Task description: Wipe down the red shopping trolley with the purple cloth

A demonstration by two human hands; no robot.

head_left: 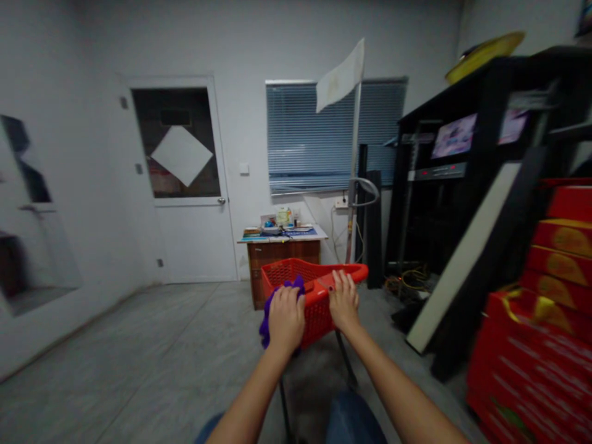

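Note:
In front of me stands a small red plastic shopping cart (319, 311) with perforated basket walls and dark legs. My left hand (285, 316) is closed on a bunched purple cloth (265, 327), at the left end of the cart's near edge. Whether the fingers also grip the handle beneath the cloth I cannot tell. With its fingers curled over the red handle (321, 282), my right hand (343, 302) holds the cart on the right side. The cart's lower parts are partly hidden by my arms and knees.
A small wooden desk (282, 250) bearing clutter stands beyond the cart, near a white door (194, 240). On the right are leaning boards (462, 265), a black rack (490, 92) with screens, and stacked red boxes (531, 357). Grey concrete floor (161, 357) extends to the left.

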